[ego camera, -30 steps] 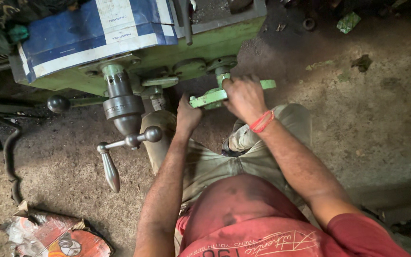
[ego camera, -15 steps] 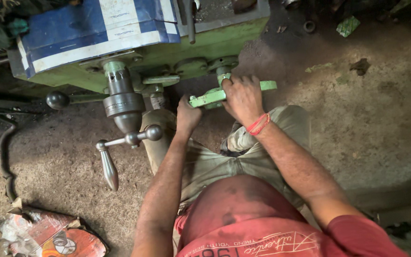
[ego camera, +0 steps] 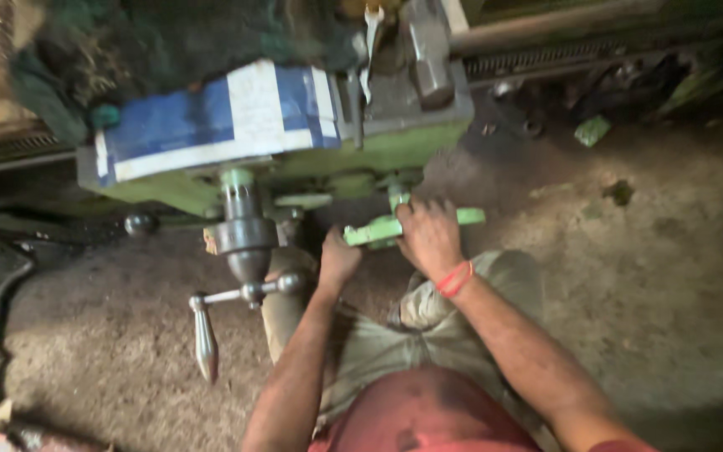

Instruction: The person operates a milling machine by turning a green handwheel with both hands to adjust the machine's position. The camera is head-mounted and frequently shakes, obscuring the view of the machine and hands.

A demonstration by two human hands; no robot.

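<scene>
The right hand (ego camera: pixel 430 237) is wrapped over the green lever (ego camera: pixel 416 226) at the machine's (ego camera: pixel 294 163) lower front, around 12 o'clock from the knees. The left hand (ego camera: pixel 338 259), fingers curled, steadies the lever's left end. Turning it seems in progress; a firm pull looks needed.

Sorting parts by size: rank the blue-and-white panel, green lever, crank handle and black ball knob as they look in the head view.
1. blue-and-white panel
2. green lever and crank handle: similar length, and the right hand covers part of the lever, so unranked
3. black ball knob
</scene>
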